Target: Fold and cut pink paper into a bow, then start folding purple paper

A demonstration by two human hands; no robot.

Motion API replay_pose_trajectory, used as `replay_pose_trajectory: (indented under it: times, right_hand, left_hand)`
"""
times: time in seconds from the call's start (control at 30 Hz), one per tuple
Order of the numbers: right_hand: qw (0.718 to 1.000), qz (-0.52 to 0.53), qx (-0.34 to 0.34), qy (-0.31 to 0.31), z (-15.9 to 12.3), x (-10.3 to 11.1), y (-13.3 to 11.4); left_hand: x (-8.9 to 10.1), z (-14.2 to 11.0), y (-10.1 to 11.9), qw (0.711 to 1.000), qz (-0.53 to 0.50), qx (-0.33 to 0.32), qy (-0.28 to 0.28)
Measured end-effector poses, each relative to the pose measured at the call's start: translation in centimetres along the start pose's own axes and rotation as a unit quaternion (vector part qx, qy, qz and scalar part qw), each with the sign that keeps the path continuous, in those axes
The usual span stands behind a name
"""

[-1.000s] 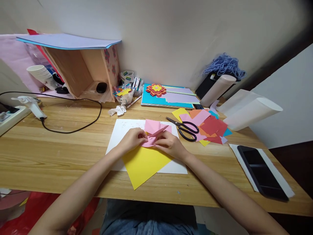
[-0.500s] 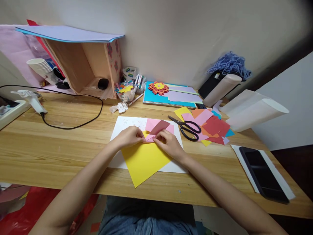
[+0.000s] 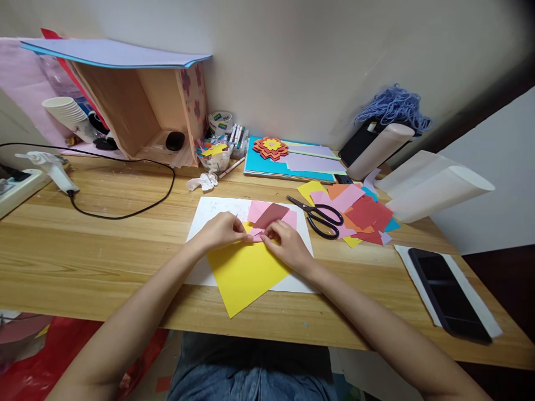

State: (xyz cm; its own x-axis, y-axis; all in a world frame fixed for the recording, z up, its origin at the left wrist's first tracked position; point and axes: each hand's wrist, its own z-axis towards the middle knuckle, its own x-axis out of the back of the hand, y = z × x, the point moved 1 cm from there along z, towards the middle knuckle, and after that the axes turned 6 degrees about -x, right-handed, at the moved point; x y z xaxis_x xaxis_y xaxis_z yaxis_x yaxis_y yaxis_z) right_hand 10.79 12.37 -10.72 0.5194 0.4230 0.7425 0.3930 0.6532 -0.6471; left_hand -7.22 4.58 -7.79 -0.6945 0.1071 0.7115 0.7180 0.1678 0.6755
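Mod. indoor lt., soft shadows on desk (image 3: 104, 245), wide-angle distort. nr edges (top R corner v. dark).

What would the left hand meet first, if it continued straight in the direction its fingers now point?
Probably the right hand, close ahead across the folded pink paper that the left hand appears to touch; exact depth is unclear.
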Motion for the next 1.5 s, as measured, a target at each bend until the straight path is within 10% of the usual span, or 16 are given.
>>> replay_pose_trajectory:
  times: [1.1, 1.5]
  right_hand:
    - [0.999, -0.023, -0.031, 0.01, 0.0, 0.0, -0.2]
    - [0.999, -0.026, -0.036, 0.004, 0.1, -0.2, 0.4]
  left_hand:
    - [-1.4, 0.0, 0.9, 0.994, 0.066, 0.041, 0.081]
    - [-2.4, 0.3, 0.5, 0.995, -0.023, -0.061, 0.082]
